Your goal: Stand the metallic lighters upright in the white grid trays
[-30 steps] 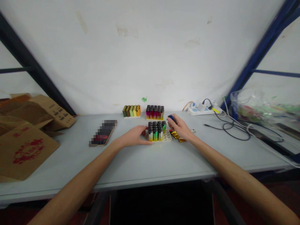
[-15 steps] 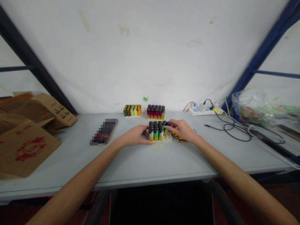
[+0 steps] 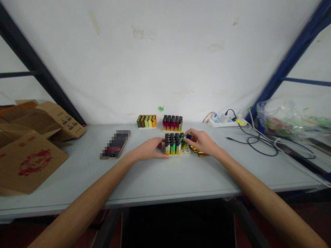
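Observation:
A white tray [image 3: 186,151] holds rows of upright lighters [image 3: 172,146] with black tops and yellow, green and silvery bodies. Several holes at its front right show bare. My left hand [image 3: 152,148] grips the tray's left side, thumb at the front corner and fingers curled behind. At the right side, my right hand [image 3: 203,142] pinches a lighter with a dark blue top [image 3: 189,136]; fingers hide most of it. Beneath and beside that hand lie loose gold lighters [image 3: 202,154], partly covered by it.
Behind stand two more filled trays, one of yellow-green and brown lighters [image 3: 146,121], one of red and purple lighters [image 3: 172,123]. A phone [image 3: 116,144] lies left. Cardboard boxes [image 3: 33,151] fill the far left. A power strip [image 3: 223,121], cables [image 3: 254,141] and plastic bags [image 3: 289,117] are right.
My right hand has shifted slightly right with the blue-topped lighter, away from the lighters in the tray. My left hand keeps its place on the tray.

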Demonstrator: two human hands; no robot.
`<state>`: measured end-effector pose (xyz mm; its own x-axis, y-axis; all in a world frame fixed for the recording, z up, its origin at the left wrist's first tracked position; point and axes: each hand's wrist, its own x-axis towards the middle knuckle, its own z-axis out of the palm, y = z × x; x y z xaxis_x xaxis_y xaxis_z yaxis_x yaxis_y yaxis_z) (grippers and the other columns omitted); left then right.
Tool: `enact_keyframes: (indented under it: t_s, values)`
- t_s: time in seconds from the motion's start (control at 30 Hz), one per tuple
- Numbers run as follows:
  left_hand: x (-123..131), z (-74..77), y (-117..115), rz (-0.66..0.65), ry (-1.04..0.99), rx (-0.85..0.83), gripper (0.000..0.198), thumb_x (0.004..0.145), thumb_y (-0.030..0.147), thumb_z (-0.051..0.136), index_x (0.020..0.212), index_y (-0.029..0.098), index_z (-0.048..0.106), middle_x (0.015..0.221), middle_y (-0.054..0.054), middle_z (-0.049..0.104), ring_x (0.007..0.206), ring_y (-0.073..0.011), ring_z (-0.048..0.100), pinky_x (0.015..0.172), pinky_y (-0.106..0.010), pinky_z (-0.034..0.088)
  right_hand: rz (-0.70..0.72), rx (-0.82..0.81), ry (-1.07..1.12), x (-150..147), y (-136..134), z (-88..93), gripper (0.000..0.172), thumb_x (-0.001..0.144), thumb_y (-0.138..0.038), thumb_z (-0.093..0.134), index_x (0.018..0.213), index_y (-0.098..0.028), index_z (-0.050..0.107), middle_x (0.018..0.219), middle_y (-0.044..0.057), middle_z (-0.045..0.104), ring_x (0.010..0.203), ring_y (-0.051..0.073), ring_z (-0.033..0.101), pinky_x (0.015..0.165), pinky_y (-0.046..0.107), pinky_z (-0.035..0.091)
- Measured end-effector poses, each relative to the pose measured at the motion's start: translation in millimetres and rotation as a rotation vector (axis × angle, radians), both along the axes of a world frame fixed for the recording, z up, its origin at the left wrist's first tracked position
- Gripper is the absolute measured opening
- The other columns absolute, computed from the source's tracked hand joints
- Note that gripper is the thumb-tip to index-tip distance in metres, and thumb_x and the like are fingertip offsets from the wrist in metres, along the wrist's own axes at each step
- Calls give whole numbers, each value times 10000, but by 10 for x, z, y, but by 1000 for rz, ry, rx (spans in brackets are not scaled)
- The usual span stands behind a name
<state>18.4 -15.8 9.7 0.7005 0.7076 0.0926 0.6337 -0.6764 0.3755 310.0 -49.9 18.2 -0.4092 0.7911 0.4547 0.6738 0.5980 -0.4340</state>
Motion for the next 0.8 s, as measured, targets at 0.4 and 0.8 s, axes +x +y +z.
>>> enact_keyframes:
  t_s: [0.4,0.8]
  values:
    - [-8,-24,20,0,-7,-1,699,722,736,720,1089,145,652,934,-77,674,831,-261,628,728,-324,455,17,-148,134,63,11,36,307,887,-499,717,969,-206,677,709,14,727,649,172,706,660,271,549]
    - [3,7,-8,24,-13,-13,706,706,736,728,1094,150,660,950,-83,690,833,-266,639,741,-333,473,32,-115,70,84,-12,56,343,915,-371,689,1214,-237,589,925,43,765,738,181,738,708,311,627]
